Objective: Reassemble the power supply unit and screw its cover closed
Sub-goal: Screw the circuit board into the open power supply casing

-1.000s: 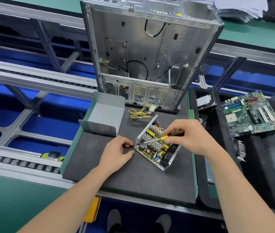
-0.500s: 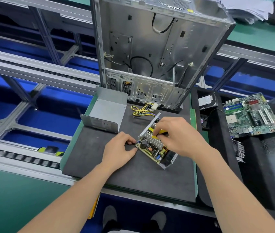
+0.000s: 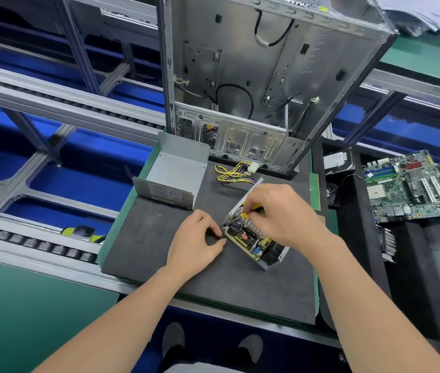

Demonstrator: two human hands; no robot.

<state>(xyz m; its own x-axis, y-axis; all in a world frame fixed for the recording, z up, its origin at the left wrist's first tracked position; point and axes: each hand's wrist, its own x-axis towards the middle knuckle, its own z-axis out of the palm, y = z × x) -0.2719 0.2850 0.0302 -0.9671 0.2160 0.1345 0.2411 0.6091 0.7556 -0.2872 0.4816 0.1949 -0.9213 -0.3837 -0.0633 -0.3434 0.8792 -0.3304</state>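
Observation:
The open power supply unit (image 3: 251,238) lies on the dark mat (image 3: 146,238), its circuit board and heat sinks showing. My right hand (image 3: 280,214) is over its far half, shut on a yellow-handled screwdriver (image 3: 245,215) whose tip points down at the unit's left corner. My left hand (image 3: 197,243) rests on the mat with fingertips pinched against that same corner. The grey metal cover (image 3: 173,173) stands apart at the mat's back left. A bundle of yellow and black wires (image 3: 236,172) runs from the unit toward the back.
An empty computer case (image 3: 267,84) stands upright behind the mat. A motherboard (image 3: 410,187) lies on a dark tray at the right, with a hard drive (image 3: 336,160) and a green memory stick (image 3: 314,191) near it. Conveyor rails run along the left.
My right hand has turned the screwdriver from lying sideways to pointing down at the unit's left corner and moved over the board. My left hand stays at the corner.

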